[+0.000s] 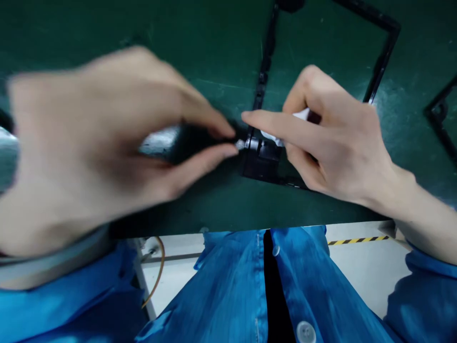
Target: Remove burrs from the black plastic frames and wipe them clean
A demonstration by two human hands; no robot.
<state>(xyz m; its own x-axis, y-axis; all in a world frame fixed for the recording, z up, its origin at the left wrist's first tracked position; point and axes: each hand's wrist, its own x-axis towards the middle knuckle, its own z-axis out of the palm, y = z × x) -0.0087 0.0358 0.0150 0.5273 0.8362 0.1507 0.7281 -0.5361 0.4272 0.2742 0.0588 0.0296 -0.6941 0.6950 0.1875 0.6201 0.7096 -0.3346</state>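
Black rectangular plastic-looking frame, flat on green tabletop, probably light, stiff, best held along its sides; left hand nearly pinched at small whitish piece, hold unclear; right hand curled round crumpled white wad.

Single head-worn view, directed steeply downward at close range from above the near edge of the tabletop. This edge crosses below mid-height, rising slightly toward the right; the tabletop extends above it to the upper border, with the wearer's blue jacket and pale floor beneath. The left hand appears larger, nearer the lens, than the right hand.
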